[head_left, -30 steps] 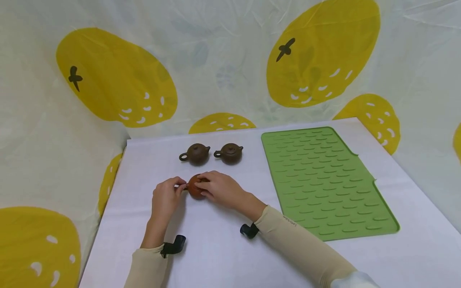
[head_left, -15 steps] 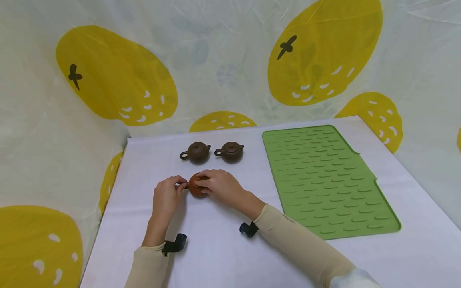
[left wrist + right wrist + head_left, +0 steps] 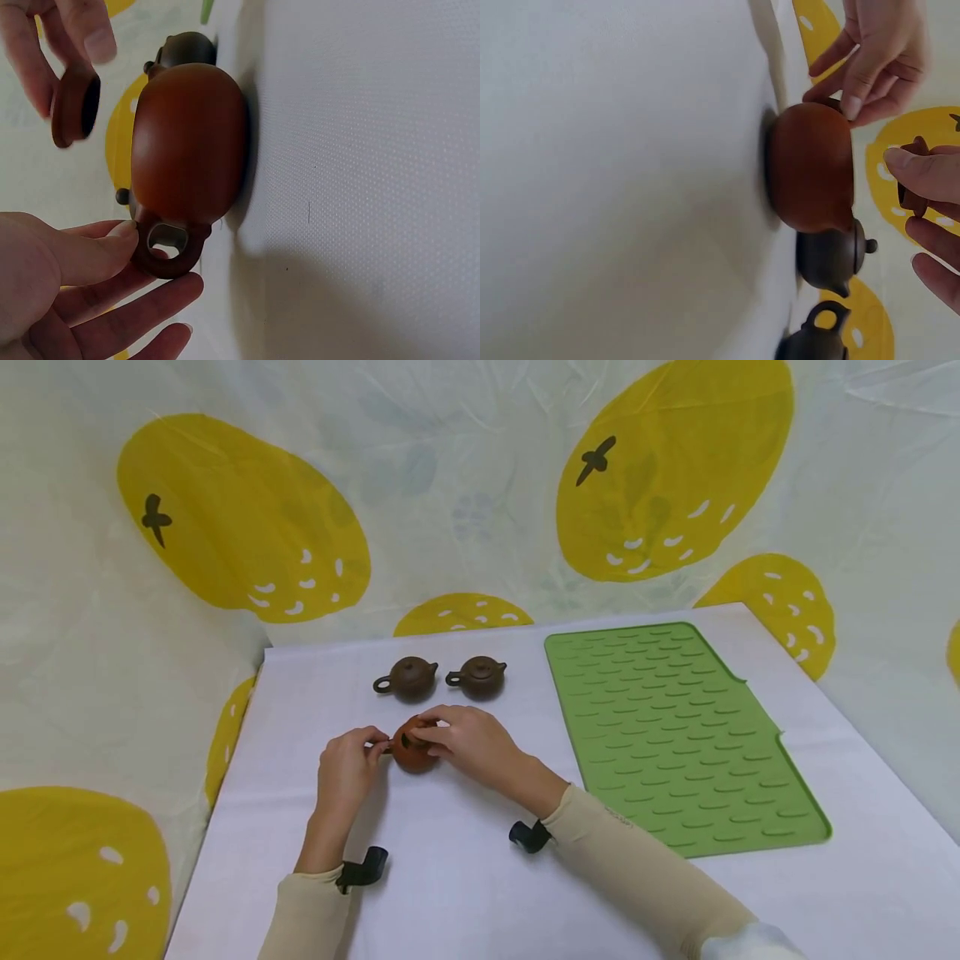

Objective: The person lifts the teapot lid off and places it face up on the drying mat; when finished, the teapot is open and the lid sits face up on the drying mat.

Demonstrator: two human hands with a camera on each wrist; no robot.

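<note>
A reddish-brown clay teapot (image 3: 415,762) stands on the white cloth, its round top opening uncovered in the head view. My left hand (image 3: 347,777) pinches the teapot's loop handle (image 3: 180,265) between thumb and fingers. Just above the opening, my right hand (image 3: 477,745) holds the small reddish-brown lid (image 3: 912,180) between thumb and fingers. The left wrist view shows the lid (image 3: 71,109) tipped on edge and apart from the pot. Most of the lid is hidden behind the fingers in the head view.
Two dark brown teapots, one on the left (image 3: 410,681) and one on the right (image 3: 481,680), stand lidded behind the red one. A green ridged mat (image 3: 675,743) lies on the right of the white-covered table (image 3: 450,893). Patterned fabric (image 3: 465,468) hangs behind.
My right hand has lifted the lid off the teapot and moved slightly up and to the right, exposing the opening. The left hand keeps its place on the handle.
</note>
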